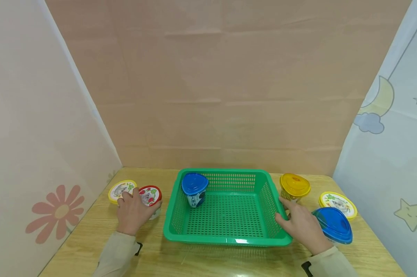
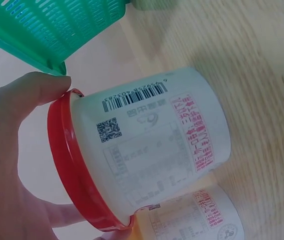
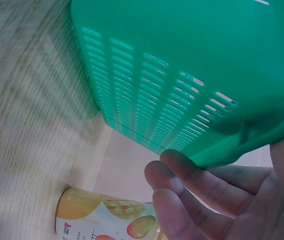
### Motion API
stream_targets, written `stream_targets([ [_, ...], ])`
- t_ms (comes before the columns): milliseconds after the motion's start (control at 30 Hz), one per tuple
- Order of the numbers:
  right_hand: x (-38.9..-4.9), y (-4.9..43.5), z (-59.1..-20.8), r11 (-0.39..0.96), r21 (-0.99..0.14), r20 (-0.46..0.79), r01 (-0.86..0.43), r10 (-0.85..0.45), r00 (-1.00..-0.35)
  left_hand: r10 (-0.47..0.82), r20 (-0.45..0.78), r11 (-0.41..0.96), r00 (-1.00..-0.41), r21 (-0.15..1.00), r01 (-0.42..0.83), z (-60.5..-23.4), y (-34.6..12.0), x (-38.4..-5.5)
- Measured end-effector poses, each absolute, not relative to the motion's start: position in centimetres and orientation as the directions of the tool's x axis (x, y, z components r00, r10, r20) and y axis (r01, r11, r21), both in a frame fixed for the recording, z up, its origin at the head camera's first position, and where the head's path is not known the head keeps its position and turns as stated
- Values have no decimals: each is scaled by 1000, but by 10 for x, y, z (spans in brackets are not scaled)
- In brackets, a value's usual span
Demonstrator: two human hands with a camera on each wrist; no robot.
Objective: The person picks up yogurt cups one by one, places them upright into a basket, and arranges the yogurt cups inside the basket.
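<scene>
My left hand (image 1: 132, 212) grips the red-lidded cup (image 1: 149, 195) from above. In the left wrist view, the thumb (image 2: 39, 90) lies at one side of the red lid and fingers at the other; the white cup (image 2: 152, 140) carries a barcode and pink print. My right hand (image 1: 303, 223) holds the right rim of the green plastic basket (image 1: 226, 241), thumb over the rim and fingers outside, below it in the right wrist view. Inside the basket, a blue-lidded cup (image 1: 195, 190) stands at the back left.
Beside the left hand is a yellow-rimmed cup (image 1: 122, 189). Right of the basket stand an amber-lidded cup (image 1: 295, 185) with mango pictures, another yellow-rimmed cup (image 1: 338, 204) and a blue-lidded cup (image 1: 333, 225). Patterned sheets hang along both sides of the wooden table (image 1: 194, 263).
</scene>
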State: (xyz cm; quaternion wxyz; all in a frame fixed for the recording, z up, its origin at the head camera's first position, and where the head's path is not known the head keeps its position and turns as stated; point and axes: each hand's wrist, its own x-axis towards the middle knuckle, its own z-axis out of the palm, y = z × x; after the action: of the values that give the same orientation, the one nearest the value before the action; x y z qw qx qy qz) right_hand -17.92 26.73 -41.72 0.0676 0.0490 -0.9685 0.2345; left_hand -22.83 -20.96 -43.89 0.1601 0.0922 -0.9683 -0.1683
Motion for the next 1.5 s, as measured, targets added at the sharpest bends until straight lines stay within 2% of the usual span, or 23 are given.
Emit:
stream_targets([
  [167,-180,267,-416,886,-445,151,-127,-65,-986,-236,282,928,-930,348,-130,-441,-210,-231],
  [667,-181,266,-414,896,-426,141,-126,-72,-987,-203,183,925,-962,359,-127,-441,-209,-233],
  [1500,-179,266,-414,892,-434,143,-124,-68,-987,-186,203,909,-961,407,-90,-429,-208,-231],
])
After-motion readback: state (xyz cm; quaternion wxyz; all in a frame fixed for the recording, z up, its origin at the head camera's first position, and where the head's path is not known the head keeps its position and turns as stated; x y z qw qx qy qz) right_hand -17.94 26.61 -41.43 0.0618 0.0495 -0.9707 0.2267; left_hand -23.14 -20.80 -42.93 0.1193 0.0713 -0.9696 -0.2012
